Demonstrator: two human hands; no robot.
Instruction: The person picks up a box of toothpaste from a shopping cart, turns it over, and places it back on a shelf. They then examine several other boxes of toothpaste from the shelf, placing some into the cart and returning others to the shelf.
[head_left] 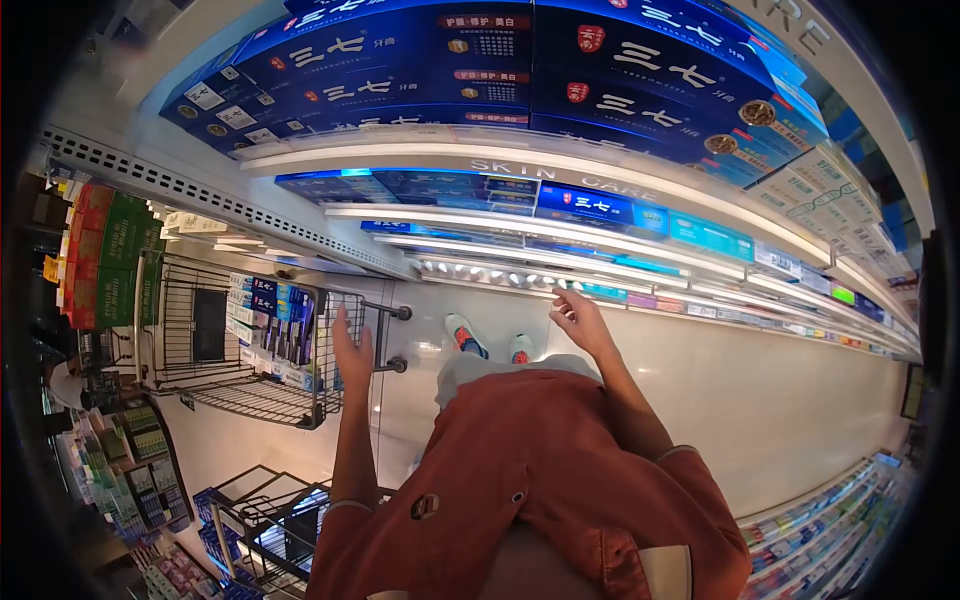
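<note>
Boxes (275, 325) sit in cart (240, 395), frame's left; left hand (352, 350) hovers beside, fingers apart; right hand (580, 318), fingers loosely curled, empty, nears shelf (520, 275). Grip boxes squarely.

glossy printed cardboard toothpaste boxes (560, 60) catch the shelf lights above the right hand (580, 322), its fingers near a smooth white plastic shelf edge (560, 285). just beyond the left hand (352, 352) fingertips, a bare metal wire cart (255, 385) shines dully. the pale floor (720, 400) looks polished; the rust shirt (540, 480) is matt cloth.
</note>
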